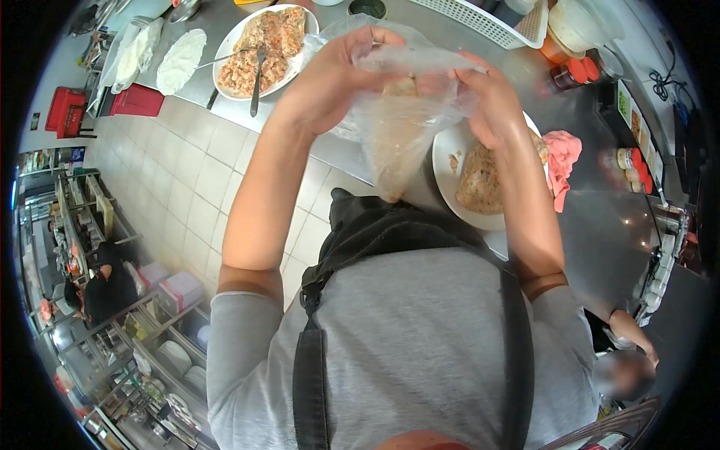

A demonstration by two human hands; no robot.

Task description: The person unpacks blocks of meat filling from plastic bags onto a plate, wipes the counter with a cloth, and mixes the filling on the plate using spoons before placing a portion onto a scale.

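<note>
The left hand [334, 81] and the right hand [491, 101] grasp a translucent plastic bag [405, 109] at its upper edge, one on each side. The fingers of both hands are bent against the film; parts of the fingertips are hidden by the plastic. The bag hangs between the hands, near the front edge of the metal tabletop [217, 34], and narrows to a point at its lower end. Tan contents [394, 154] show through the film.

Beside the bag, partly under the right forearm, stands a white plate [444, 161] bearing a speckled tan mass [480, 184]. A pink cloth [561, 161] lies just beyond this plate on the right.

Near the left forearm stands an oval white dish [229, 46] holding an orange-flecked minced mixture [281, 37]. A fork [258, 86] rests on the mixture, with its handle projecting over the dish rim. To the left of the dish is a heap of white powder [181, 61].

Along the far side are a white perforated tray [487, 22] and, to its right, red-lidded jars [577, 71]. At lower right, a co-worker's hand [651, 352] is visible, well apart.
</note>
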